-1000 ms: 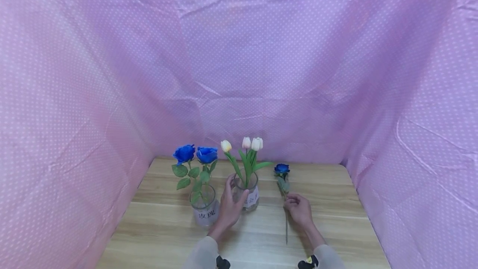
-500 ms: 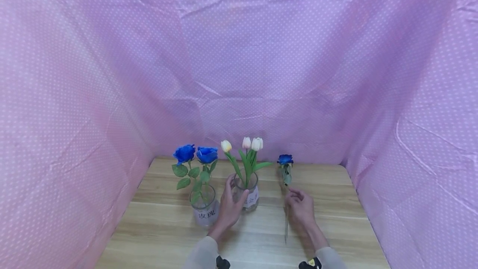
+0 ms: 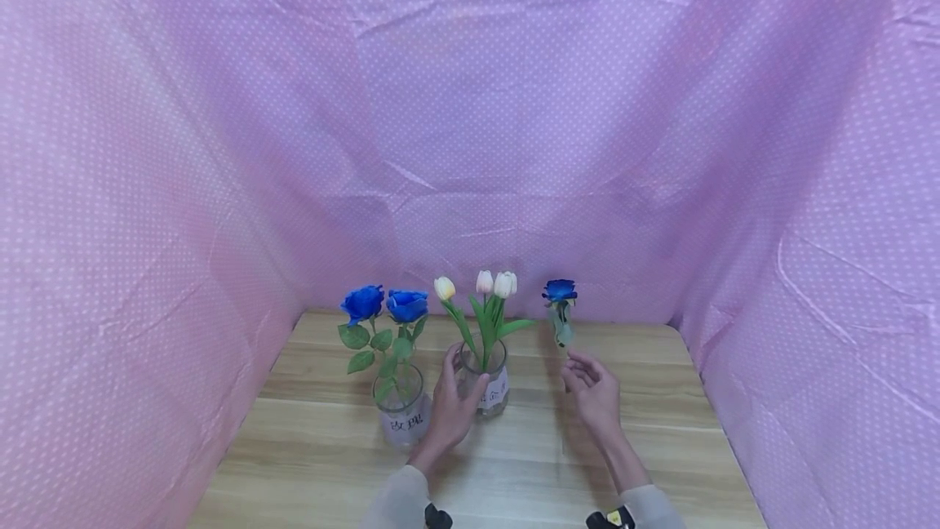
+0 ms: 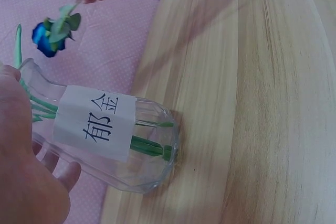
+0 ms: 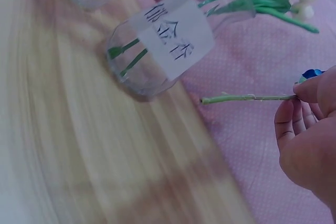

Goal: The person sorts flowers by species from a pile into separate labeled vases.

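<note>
My left hand (image 3: 451,411) grips a clear glass vase (image 3: 494,396) from its left side, fingers behind and thumb in front. White tulips (image 3: 505,284) stand in this vase, which has a white paper label (image 4: 94,123) with black characters. To the right of it, my right hand (image 3: 596,397) pinches the stem of a single blue rose (image 3: 560,291) between thumb and fingers. The bloom points up and away, above the table's far part. In the right wrist view the bare green stem (image 5: 241,97) sticks out from the fingers, its cut end clear of the tabletop.
Left of my left hand stands a second labelled glass vase (image 3: 404,424) holding two blue roses (image 3: 363,303). Everything stands on a wood-grain table (image 3: 514,472). Pink dotted cloth (image 3: 470,145) hangs around the table's back and sides.
My right hand has raised the blue rose off the table and moved slightly away from me, the bloom rising toward the back cloth. My left hand has stayed on the tulip vase.
</note>
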`<state>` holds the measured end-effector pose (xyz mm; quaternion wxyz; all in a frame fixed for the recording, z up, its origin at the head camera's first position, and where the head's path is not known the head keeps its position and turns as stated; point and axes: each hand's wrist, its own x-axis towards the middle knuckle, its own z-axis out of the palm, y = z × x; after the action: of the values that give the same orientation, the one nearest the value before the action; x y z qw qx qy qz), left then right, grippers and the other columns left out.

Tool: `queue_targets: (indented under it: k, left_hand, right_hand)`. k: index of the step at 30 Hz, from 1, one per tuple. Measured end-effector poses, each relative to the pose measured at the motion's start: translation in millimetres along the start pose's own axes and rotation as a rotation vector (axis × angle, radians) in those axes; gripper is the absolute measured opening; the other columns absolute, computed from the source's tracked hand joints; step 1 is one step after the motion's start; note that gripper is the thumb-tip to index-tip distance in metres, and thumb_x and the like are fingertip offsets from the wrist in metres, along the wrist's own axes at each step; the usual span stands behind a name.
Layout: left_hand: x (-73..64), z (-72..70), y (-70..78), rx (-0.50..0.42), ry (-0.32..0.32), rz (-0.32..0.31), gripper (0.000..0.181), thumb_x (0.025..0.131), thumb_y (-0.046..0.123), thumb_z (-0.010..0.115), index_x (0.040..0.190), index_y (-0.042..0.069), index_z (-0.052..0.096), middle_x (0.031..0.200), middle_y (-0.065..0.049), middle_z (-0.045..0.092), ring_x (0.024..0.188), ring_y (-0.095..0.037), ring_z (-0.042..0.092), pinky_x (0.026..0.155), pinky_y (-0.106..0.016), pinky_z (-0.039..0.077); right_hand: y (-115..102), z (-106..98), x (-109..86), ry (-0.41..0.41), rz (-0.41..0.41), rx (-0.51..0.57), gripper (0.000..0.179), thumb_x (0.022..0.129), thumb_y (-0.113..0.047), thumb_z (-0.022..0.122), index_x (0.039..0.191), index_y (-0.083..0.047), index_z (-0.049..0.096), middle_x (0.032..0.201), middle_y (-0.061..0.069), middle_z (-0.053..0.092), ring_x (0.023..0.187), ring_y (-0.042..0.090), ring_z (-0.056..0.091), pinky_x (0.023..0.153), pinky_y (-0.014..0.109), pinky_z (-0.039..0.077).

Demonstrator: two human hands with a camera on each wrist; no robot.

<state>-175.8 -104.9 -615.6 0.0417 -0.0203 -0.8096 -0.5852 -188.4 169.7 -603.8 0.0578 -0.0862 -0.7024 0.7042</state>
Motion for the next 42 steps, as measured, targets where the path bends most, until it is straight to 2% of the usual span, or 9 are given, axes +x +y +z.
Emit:
queue_targets:
  k: [8, 11, 17, 21, 26, 29, 34, 42]
  left_hand:
    - [-1.1, 1.2, 0.9, 0.011, 0.015, 0.000, 0.081, 0.111, 0.045, 0.070, 0.177, 0.027, 0.027, 0.183, -0.014, 0.038, 0.166, -0.043, 0.045, 0.132, -0.069, 0.045]
    - [-1.6, 1.8, 1.3, 0.026, 0.022, -0.007, 0.083, 0.111, 0.048, 0.069, 0.178, 0.027, 0.025, 0.184, -0.013, 0.037, 0.166, -0.043, 0.044, 0.133, -0.069, 0.044]
    - [-3.9, 2.0, 1.5, 0.077, 0.055, -0.009, 0.087, 0.110, 0.061, 0.065, 0.179, 0.028, 0.024, 0.185, -0.010, 0.035, 0.170, -0.041, 0.039, 0.136, -0.071, 0.038]
    - [-6.9, 1.8, 5.1, 0.108, 0.085, -0.001, 0.087, 0.109, 0.061, 0.066, 0.179, 0.029, 0.024, 0.186, -0.009, 0.033, 0.172, -0.040, 0.036, 0.137, -0.073, 0.034]
    - [-12.8, 0.3, 13.9, 0.134, 0.115, 0.015, 0.087, 0.108, 0.054, 0.070, 0.178, 0.028, 0.025, 0.186, -0.007, 0.031, 0.170, -0.040, 0.038, 0.136, -0.073, 0.036]
    - [-16.8, -0.9, 17.9, 0.142, 0.121, 0.036, 0.087, 0.107, 0.048, 0.072, 0.178, 0.026, 0.027, 0.185, -0.008, 0.033, 0.170, -0.040, 0.039, 0.136, -0.073, 0.036]
    - [-22.3, -1.9, 21.4, 0.158, 0.118, 0.078, 0.085, 0.107, 0.042, 0.074, 0.177, 0.024, 0.029, 0.184, -0.010, 0.036, 0.169, -0.039, 0.039, 0.136, -0.073, 0.036]
    - [-29.3, -5.5, 29.4, 0.178, 0.117, 0.137, 0.087, 0.105, 0.036, 0.077, 0.177, 0.025, 0.031, 0.184, -0.009, 0.037, 0.170, -0.038, 0.039, 0.137, -0.071, 0.035]
  right_hand:
    - [-16, 4, -2.3, 0.025, -0.074, 0.002, 0.041, 0.103, 0.005, 0.075, 0.143, 0.008, 0.067, 0.115, -0.009, 0.073, 0.106, 0.000, 0.072, 0.103, 0.010, 0.061]
    - [-22, 5, -4.1, 0.032, -0.089, -0.006, 0.040, 0.102, 0.004, 0.076, 0.142, 0.007, 0.068, 0.114, -0.008, 0.074, 0.105, 0.000, 0.072, 0.104, 0.009, 0.060]
    - [-30, 8, -7.7, 0.037, -0.147, -0.058, 0.038, 0.102, 0.003, 0.078, 0.139, 0.006, 0.071, 0.118, 0.005, 0.076, 0.105, 0.001, 0.071, 0.106, 0.006, 0.056]
    - [-33, 11, -9.4, 0.038, -0.194, -0.053, 0.037, 0.101, 0.005, 0.079, 0.137, 0.006, 0.072, 0.117, 0.010, 0.076, 0.103, 0.002, 0.072, 0.105, 0.008, 0.059]
    - [-41, 14, -12.1, 0.045, -0.244, -0.011, 0.035, 0.099, 0.008, 0.079, 0.133, 0.007, 0.073, 0.115, 0.015, 0.076, 0.100, 0.008, 0.074, 0.100, 0.013, 0.064]
    - [-46, 16, -13.6, 0.052, -0.254, 0.008, 0.034, 0.098, 0.009, 0.079, 0.132, 0.008, 0.074, 0.114, 0.013, 0.077, 0.100, 0.011, 0.074, 0.097, 0.015, 0.066]
    - [-54, 22, -15.5, 0.057, -0.261, 0.059, 0.035, 0.096, 0.014, 0.078, 0.130, 0.010, 0.073, 0.111, 0.010, 0.078, 0.098, 0.007, 0.074, 0.091, 0.016, 0.067]
    - [-67, 33, -17.6, 0.042, -0.310, 0.093, 0.037, 0.094, 0.017, 0.077, 0.130, 0.012, 0.072, 0.104, -0.010, 0.078, 0.095, 0.004, 0.074, 0.088, 0.017, 0.068]
